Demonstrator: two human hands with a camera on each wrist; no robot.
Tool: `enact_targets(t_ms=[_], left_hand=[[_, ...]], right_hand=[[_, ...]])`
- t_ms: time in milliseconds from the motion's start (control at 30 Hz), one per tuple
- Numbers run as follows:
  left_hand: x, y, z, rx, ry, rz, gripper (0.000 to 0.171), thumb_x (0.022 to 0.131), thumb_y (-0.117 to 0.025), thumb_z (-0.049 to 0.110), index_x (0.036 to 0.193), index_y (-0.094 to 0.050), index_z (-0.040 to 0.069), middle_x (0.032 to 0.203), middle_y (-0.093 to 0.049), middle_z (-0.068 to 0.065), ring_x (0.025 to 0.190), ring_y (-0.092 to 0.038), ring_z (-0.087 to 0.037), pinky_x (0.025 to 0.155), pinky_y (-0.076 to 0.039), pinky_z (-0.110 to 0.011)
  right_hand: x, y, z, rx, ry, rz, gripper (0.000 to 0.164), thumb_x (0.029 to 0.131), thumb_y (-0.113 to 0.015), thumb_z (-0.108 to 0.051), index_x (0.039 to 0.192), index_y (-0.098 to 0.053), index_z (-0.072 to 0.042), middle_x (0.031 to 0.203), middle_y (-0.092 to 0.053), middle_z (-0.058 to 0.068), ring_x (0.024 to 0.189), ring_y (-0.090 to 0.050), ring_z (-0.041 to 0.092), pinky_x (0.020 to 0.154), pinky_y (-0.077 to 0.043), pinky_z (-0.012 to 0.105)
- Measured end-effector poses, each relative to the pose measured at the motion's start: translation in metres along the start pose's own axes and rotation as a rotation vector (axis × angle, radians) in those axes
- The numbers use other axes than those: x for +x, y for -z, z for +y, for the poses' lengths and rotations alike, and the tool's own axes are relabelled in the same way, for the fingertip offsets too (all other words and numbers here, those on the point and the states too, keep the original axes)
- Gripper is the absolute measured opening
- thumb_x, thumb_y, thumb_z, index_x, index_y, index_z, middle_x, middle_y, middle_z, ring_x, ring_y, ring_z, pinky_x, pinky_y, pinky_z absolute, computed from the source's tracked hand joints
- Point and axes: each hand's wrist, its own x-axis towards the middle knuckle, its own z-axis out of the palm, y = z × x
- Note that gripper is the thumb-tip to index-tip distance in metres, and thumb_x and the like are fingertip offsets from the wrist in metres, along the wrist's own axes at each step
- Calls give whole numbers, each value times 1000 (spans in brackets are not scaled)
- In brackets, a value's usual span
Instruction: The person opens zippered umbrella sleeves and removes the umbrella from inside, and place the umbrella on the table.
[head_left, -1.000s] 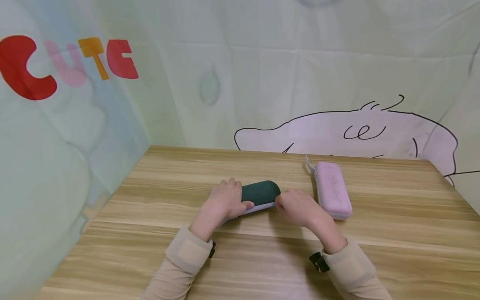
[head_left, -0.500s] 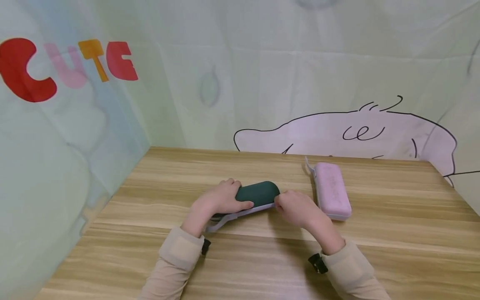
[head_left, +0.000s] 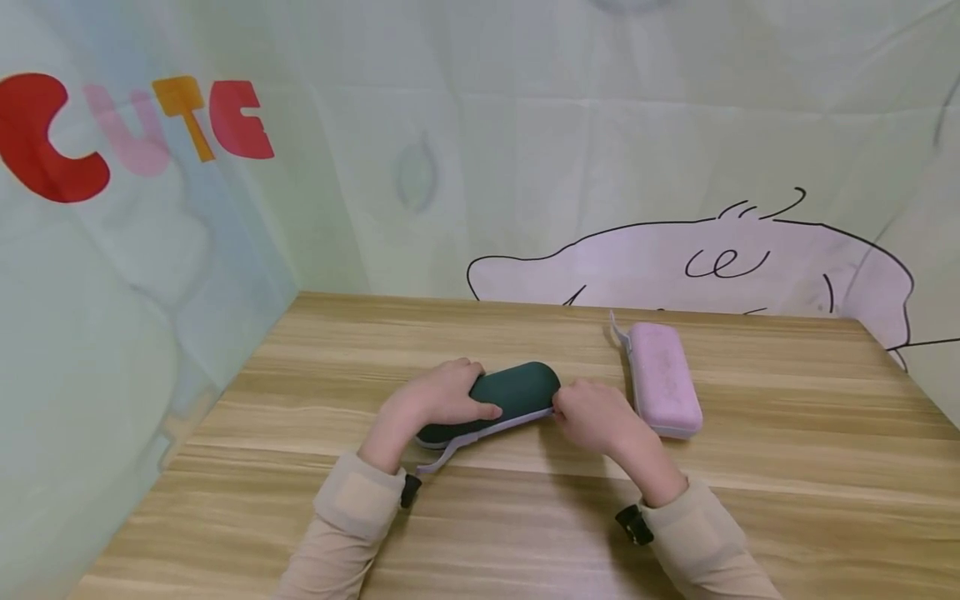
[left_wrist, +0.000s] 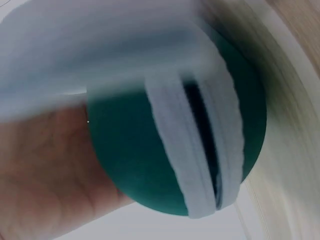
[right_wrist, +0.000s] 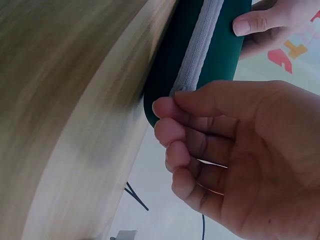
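A dark green zip-up case (head_left: 521,390) with rounded ends and a pale lilac zipper lies on the table. My left hand (head_left: 442,398) grips it across the top, thumb on the near side. In the right wrist view, my right hand (right_wrist: 225,130) pinches the zipper (right_wrist: 197,50) at the case's right end with thumb and forefinger; the pull is hidden between them. At the left end, in the left wrist view, a dark slit shows between the zipper tapes (left_wrist: 172,135). A lilac strap (head_left: 450,450) hangs from the near left side.
A pink zip-up case (head_left: 666,379) with a small strap lies to the right, beyond my right hand. The wood-grain table (head_left: 315,350) meets a printed cloth backdrop (head_left: 525,167) along its back and left edges.
My left hand has slid left along the green case, and its wrist has shifted left, uncovering the strap and left end. The right hand has stayed nearly still at the right end.
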Motion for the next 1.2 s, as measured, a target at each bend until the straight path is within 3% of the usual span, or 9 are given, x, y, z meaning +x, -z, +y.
enact_targets(t_ms=[600,1200], left_hand=[[0,-2,8,17,57,-19,65,95,-55,41,138,-45,-6,143,-46,-21,132,-47,-33,108,-38,-45],[1,-4,7,23,83,-23,66,96,-52,44,139,-44,-5,143,-46,-20,131,-47,-33,108,-39,-46]], right_hand=[[1,-1,3,19,66,-8,33,91,-55,-6,60,-49,-14,56,-35,-5,54,-35,11,47,-26,22],[4,-5,0,18,80,-11,23,92,-55,-7,69,-56,-11,61,-47,-1,56,-42,13,50,-36,28]])
